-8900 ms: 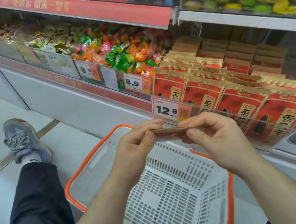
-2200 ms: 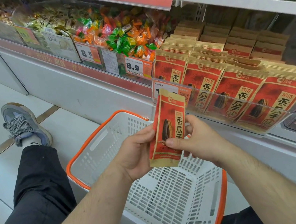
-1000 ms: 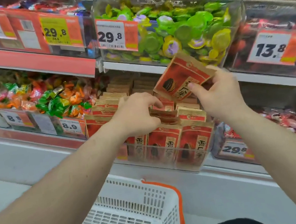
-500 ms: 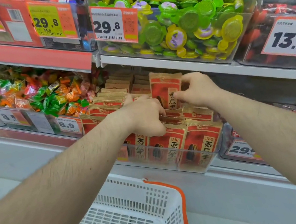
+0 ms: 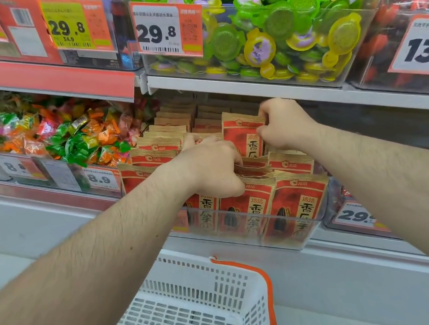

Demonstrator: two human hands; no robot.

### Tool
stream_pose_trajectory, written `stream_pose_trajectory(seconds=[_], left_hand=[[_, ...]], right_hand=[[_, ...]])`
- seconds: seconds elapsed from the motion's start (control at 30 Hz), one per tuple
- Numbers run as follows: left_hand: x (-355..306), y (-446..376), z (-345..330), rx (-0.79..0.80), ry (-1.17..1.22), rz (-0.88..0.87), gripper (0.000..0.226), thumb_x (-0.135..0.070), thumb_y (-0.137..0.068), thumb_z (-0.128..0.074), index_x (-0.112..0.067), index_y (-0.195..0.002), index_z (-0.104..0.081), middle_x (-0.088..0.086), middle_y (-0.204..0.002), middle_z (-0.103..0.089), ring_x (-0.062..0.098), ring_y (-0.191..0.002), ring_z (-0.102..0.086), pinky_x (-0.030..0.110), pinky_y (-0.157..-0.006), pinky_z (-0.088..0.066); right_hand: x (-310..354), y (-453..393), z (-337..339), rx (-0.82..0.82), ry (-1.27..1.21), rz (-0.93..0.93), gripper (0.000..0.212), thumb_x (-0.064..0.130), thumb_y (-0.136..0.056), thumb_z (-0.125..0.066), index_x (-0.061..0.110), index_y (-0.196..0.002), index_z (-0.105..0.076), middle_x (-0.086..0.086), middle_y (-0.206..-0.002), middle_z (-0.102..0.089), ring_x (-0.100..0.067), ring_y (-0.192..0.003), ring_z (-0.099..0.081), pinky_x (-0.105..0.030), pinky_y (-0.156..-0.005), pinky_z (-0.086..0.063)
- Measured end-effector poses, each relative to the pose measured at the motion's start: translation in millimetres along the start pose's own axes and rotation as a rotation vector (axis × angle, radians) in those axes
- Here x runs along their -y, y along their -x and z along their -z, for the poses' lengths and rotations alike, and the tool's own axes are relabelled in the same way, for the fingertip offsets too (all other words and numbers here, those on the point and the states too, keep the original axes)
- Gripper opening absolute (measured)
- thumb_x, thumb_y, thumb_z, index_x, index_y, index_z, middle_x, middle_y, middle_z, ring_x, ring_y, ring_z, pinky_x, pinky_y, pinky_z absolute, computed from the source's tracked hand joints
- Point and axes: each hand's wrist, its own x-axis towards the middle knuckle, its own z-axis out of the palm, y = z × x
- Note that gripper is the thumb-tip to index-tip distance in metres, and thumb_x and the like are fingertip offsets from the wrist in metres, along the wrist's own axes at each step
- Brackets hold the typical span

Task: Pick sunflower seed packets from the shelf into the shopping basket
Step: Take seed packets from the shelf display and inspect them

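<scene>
The packets [image 5: 243,141] looked like matt kraft paper printed red, the bin [image 5: 274,236] clear glossy plastic, the basket [image 5: 199,290] white perforated plastic.

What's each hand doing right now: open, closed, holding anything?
Left hand: fingers curled, grip on red-and-tan sunflower seed packets in the clear shelf bin.
Right hand: pinching one upright red-and-tan packet.
</scene>
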Motion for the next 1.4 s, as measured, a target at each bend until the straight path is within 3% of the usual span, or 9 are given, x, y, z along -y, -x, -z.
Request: stream_pose_trajectory(seconds=[0.17, 0.4, 0.57, 0.77, 0.87, 0.97, 1.1, 1.27, 1.4], left_hand=[[0, -1, -2, -0.019, -0.011, 0.0, 0.056, -0.039, -0.083, -0.057, -0.026, -0.138, -0.055, -0.009, -0.147, -0.045, 0.019, -0.144, -0.026, 0.059, -0.119, -0.002], [-1, -1, -2, -0.002, -0.023, 0.009, 0.059, -0.042, -0.082, -0.058, -0.028, -0.139, -0.053, -0.008, -0.148, -0.045, 0.019, -0.141, -0.032, 0.06, -0.119, -0.006], [-5, 0, -1, -0.003, -0.001, 0.012, 0.058, -0.042, -0.085, -0.058, -0.026, -0.14, -0.052, -0.008, -0.147, -0.045, 0.019, -0.138, -0.037, 0.058, -0.118, -0.014], [-2, 1, 0, -0.116, 0.047, 0.017, 0.05, -0.05, -0.082, -0.054, -0.029, -0.127, -0.062, -0.01, -0.139, -0.051, 0.018, -0.136, -0.036, 0.056, -0.118, -0.013], [-3, 8, 9, -0.27, 0.175, 0.0, 0.056, -0.051, -0.068, -0.042, -0.029, -0.112, -0.069, -0.013, -0.125, -0.057, 0.016, -0.127, -0.045, 0.054, -0.118, -0.017], [3, 11, 13, -0.557, 0.307, -0.051, 0.046, -0.036, -0.069, -0.049, -0.024, -0.106, -0.071, -0.012, -0.113, -0.061, 0.017, -0.113, -0.056, 0.048, -0.106, -0.039], [13, 10, 18, -0.92, 0.445, -0.092, 0.028, -0.001, -0.081, -0.056, -0.011, -0.101, -0.074, 0.0, -0.101, -0.062, 0.018, -0.1, -0.059, 0.032, -0.09, -0.047], [17, 23, 32, -1.242, 0.585, -0.104, 0.019, 0.004, -0.083, -0.059, -0.008, -0.09, -0.072, -0.009, -0.092, -0.057, -0.001, -0.083, -0.05, 0.007, -0.08, -0.039], [19, 46, 45, -1.312, 0.803, -0.102, 0.03, 0.001, -0.087, -0.054, -0.028, -0.094, -0.052, -0.013, -0.094, -0.054, -0.007, -0.08, -0.053, 0.013, -0.074, -0.044]], right_hand=[[-8, 11, 0, -0.063, -0.012, 0.013, 0.013, 0.018, -0.091, -0.065, 0.018, -0.082, -0.055, -0.002, -0.087, -0.058, -0.022, -0.078, -0.055, -0.029, -0.065, -0.039], [0, -2, -8, 0.194, 0.148, -0.042, 0.017, 0.013, -0.08, -0.078, 0.015, -0.067, -0.066, 0.001, -0.072, -0.063, -0.018, -0.073, -0.06, -0.026, -0.055, -0.046], [10, -10, -3, 0.282, 0.266, -0.09, 0.018, 0.024, -0.083, -0.077, 0.01, -0.093, -0.073, -0.005, -0.092, -0.07, -0.022, -0.085, -0.065, -0.03, -0.065, -0.048], [7, -3, -6, 0.25, 0.133, -0.193, 0.067, 0.051, -0.088, -0.066, 0.006, -0.136, -0.053, -0.012, -0.132, -0.06, -0.03, -0.117, -0.059, -0.037, -0.089, -0.048], [5, 6, 7, 0.275, 0.019, -0.184, 0.069, 0.06, -0.099, -0.039, 0.004, -0.137, -0.053, -0.017, -0.142, -0.053, -0.033, -0.126, -0.053, -0.039, -0.1, -0.042], [7, 18, 25, 0.16, -0.209, -0.168, 0.07, 0.059, -0.102, -0.024, 0.007, -0.12, -0.067, -0.015, -0.13, -0.062, -0.031, -0.119, -0.056, -0.033, -0.094, -0.04], [10, 39, 34, 0.059, -0.506, -0.032, 0.075, 0.084, -0.07, -0.045, 0.022, -0.098, -0.076, 0.0, -0.109, -0.074, -0.021, -0.106, -0.066, -0.041, -0.099, -0.048], [24, 53, 35, -0.038, -0.485, 0.135, 0.024, 0.039, -0.078, -0.077, 0.026, -0.097, -0.072, 0.006, -0.093, -0.075, -0.015, -0.088, -0.071, -0.044, -0.085, -0.057], [56, 67, 43, -0.114, -0.528, 0.233, 0.011, 0.031, -0.083, -0.075, 0.03, -0.093, -0.071, 0.01, -0.088, -0.073, -0.011, -0.083, -0.07, -0.039, -0.081, -0.058]])
